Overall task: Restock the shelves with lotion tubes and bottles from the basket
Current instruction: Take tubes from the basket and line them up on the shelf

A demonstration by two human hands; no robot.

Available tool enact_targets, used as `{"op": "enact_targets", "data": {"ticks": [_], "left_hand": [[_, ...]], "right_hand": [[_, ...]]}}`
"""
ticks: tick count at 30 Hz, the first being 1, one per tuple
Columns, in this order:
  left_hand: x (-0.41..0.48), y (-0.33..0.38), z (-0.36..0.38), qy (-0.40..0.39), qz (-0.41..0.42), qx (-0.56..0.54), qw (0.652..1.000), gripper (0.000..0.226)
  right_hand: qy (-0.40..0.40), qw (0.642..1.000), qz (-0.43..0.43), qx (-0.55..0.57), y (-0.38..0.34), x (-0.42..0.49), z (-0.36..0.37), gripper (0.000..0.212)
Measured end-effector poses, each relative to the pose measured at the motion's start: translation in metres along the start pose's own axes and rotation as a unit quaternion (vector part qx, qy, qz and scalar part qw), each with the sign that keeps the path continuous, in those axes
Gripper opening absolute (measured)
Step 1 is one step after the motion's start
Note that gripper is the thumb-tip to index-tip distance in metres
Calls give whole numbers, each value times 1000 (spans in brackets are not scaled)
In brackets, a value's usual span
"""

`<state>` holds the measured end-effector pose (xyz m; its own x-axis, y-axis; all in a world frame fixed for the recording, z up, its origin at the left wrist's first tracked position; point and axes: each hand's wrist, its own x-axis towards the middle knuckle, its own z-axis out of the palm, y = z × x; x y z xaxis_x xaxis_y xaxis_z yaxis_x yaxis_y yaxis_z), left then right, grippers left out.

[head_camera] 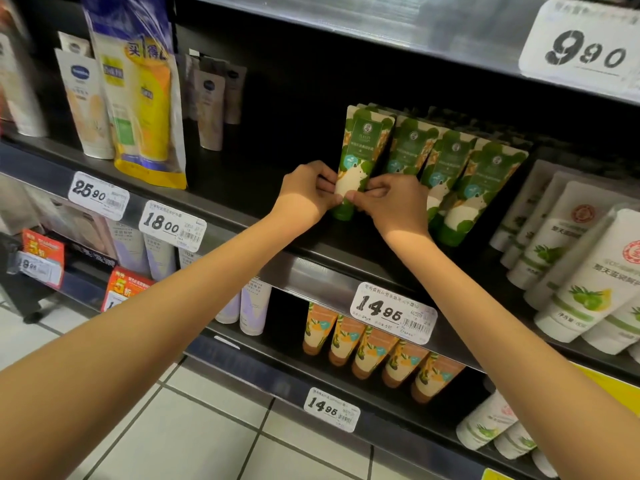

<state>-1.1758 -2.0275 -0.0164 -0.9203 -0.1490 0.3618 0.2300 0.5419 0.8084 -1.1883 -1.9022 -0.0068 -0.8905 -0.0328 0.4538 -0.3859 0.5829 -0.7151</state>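
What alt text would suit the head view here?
The left hand and right hand pinch a green lotion tube at the left end of a row of matching tubes on a dark shelf; orange tubes stand one shelf below.

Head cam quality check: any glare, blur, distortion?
Head view: glare washes the upper shelf strip; far-left tubes are blurred; wide-angle bows straight edges; shelf back in deep shadow; left hand, right hand and the green tube they pinch are sharp.

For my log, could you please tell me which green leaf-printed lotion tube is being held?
The leftmost green leaf-printed lotion tube: left hand and right hand pinch its lower part; its neighbours stand ungripped.
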Motion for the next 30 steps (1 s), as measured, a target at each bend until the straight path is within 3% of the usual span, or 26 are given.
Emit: {"op": "enact_targets", "data": {"ticks": [7, 11, 14, 17, 19, 23, 26, 30], "left_hand": [[4, -1, 2, -2, 6, 7, 1000, 31], [-8, 7, -11, -10, -44, -48, 998, 31], [-55, 8, -56, 25, 0, -101, 995, 20], [-141, 3, -122, 18, -13, -131, 991, 12], [-206, -4, -168, 20, -82, -146, 986, 17], [-327, -37, -244, 120, -238, -69, 961, 23], [-409, -83, -271, 174, -356, 8, 918, 9], [-485, -158, -259, 156, -497, 56, 852, 13]], "right_hand": [[1, 1000, 19, 2, 0, -2, 1, 41], [-20, 998, 52, -23, -12, -12, -8, 44], [0, 997, 31, 68, -35, -48, -11, 31], [-166, 970, -32, 174, -73, -101, 12, 13], [-311, 921, -46, 228, -105, -138, 44, 13], [-528, 807, -85, 250, -157, -212, 113, 16], [-614, 748, -130, 213, -182, -263, 158, 14], [-688, 704, -138, 107, -191, -310, 211, 14]]}}
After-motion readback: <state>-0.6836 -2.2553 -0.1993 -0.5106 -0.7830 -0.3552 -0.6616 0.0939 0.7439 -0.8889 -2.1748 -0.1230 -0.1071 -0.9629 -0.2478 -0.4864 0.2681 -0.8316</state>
